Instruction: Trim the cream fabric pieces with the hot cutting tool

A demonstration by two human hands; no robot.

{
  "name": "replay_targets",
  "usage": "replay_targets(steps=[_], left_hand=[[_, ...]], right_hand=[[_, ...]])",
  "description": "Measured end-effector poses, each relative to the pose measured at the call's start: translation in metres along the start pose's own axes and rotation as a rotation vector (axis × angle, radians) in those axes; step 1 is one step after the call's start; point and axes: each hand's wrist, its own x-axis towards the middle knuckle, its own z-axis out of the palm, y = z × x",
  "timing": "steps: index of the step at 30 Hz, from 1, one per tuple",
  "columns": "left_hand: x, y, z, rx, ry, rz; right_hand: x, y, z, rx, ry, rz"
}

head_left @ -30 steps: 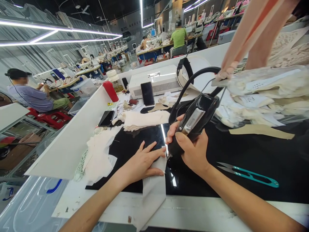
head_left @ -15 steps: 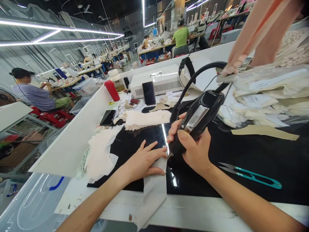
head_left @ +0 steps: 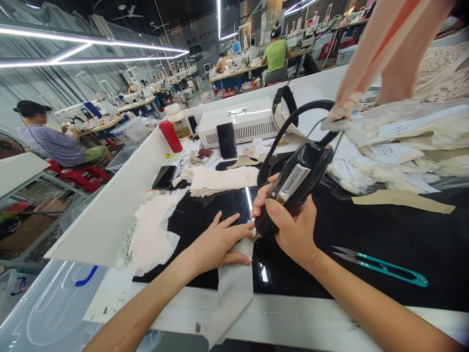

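My left hand (head_left: 216,244) lies flat, fingers spread, pressing a strip of pale fabric (head_left: 230,288) onto the glossy black worktop (head_left: 366,230); the strip hangs over the table's front edge. My right hand (head_left: 289,225) is wrapped round a black corded hand tool (head_left: 293,186) with a silver plate, tilted so its tip touches the strip's upper end beside my left fingertips. The tool's black cable (head_left: 293,117) loops up behind it.
Teal thread snips (head_left: 381,266) lie at right on the worktop. Folded cream fabric (head_left: 220,180), a white machine box (head_left: 238,122), phones (head_left: 226,140), a red bottle (head_left: 170,137) and bagged fabric (head_left: 403,142) crowd the back. A white divider (head_left: 110,210) stands left. Other workers sit beyond.
Almost nothing has moved: both hands stay on the strip, and the tool has only shifted a little in my right hand.
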Motion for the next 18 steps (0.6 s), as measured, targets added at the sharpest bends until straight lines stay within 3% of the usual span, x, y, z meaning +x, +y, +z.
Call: replay_targets(steps=[18], left_hand=[[0.002,-0.001,0.001,-0.001,0.004,0.016]], right_hand=[[-0.017,-0.008,0.001,0.101,-0.029,0.013]])
